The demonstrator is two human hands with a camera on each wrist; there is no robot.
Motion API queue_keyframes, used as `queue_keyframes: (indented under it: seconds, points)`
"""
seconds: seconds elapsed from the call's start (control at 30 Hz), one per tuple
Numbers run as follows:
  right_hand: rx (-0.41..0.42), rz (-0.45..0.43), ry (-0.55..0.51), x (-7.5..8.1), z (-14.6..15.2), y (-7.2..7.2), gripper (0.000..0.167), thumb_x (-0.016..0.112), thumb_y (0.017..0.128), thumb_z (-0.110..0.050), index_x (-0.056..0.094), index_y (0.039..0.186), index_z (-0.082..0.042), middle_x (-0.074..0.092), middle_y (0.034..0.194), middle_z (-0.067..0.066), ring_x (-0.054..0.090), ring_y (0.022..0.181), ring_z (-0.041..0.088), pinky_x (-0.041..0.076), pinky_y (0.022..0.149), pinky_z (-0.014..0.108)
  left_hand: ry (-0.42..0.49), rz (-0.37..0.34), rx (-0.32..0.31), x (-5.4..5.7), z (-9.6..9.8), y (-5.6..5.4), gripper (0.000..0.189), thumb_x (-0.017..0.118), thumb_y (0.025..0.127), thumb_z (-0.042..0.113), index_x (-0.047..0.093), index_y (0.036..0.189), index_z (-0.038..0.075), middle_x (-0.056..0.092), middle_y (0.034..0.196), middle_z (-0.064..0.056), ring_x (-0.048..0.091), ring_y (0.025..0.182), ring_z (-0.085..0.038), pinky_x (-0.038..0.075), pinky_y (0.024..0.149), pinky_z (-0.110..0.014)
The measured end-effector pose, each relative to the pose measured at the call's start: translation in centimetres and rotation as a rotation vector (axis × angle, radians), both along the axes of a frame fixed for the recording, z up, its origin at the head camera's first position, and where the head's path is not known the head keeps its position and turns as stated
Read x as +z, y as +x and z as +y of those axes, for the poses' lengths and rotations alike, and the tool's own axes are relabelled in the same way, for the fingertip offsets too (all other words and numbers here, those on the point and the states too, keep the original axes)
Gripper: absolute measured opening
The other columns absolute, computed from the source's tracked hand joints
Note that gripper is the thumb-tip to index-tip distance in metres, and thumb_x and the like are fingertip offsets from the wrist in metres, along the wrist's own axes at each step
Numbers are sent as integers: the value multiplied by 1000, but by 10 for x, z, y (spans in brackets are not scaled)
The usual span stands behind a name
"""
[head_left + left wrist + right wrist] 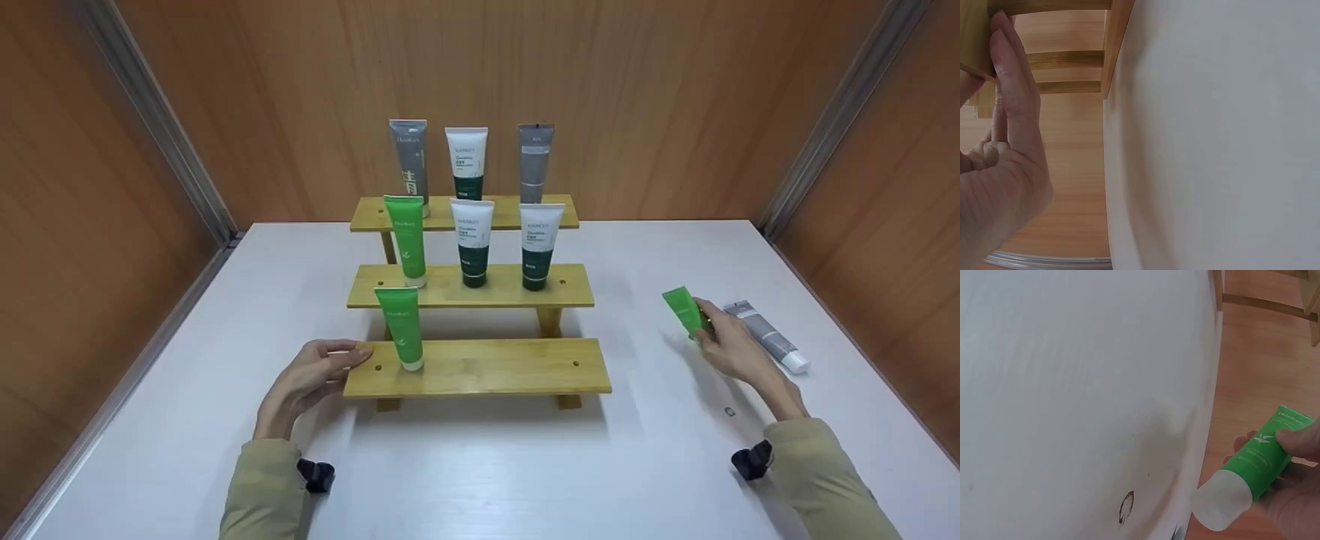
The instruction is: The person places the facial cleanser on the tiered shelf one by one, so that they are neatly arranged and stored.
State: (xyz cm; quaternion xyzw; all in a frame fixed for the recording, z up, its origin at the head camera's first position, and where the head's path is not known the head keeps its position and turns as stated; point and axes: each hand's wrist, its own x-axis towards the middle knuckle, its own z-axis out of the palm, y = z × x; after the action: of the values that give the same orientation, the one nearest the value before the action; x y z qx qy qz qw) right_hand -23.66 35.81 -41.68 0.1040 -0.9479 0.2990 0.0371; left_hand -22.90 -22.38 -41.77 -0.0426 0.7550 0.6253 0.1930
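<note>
My right hand (736, 351) grips a green squeeze tube (1261, 453) with a whitish cap, thumb across its printed face; it is held above the tabletop. Beside that hand a grey tube (766, 335) with a white cap lies on the table. At the other side my left hand (306, 377) pinches the left end of the lowest step of a three-step wooden stand (495, 367), fingers beneath the board in the left wrist view. One green tube (403, 330) stands at the left of that lowest step.
The middle step bears a green tube (407, 236) and two white-and-dark-green tubes (473, 232). On the top step stand two grey tubes (535, 161) and a white-and-dark-green one (466, 154). Wooden panels (660, 112) enclose the white table (480, 480). A small dark ring-shaped mark (730, 412) shows near the right hand.
</note>
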Motion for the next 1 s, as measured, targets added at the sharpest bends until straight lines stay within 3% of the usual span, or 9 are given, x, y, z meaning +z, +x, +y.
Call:
queue_keyframes:
  seconds: [0.47,1.0]
  points:
    - [-13,-11,-153,12,-15,6,52,47,102,3,28,149,14,47,137,43,50,126,60,42,104,71,27,-5,-8,0,-1,0,73,68,97,27,34,147,-14,76,101,1,74,84,-7,61,76,-22]
    - [22,93,-301,27,-44,13,46,52,101,3,39,145,10,60,129,35,65,115,48,50,101,62,3,-1,-4,0,0,-1,68,67,98,28,39,145,-13,75,101,2,73,86,-7,61,76,-23]
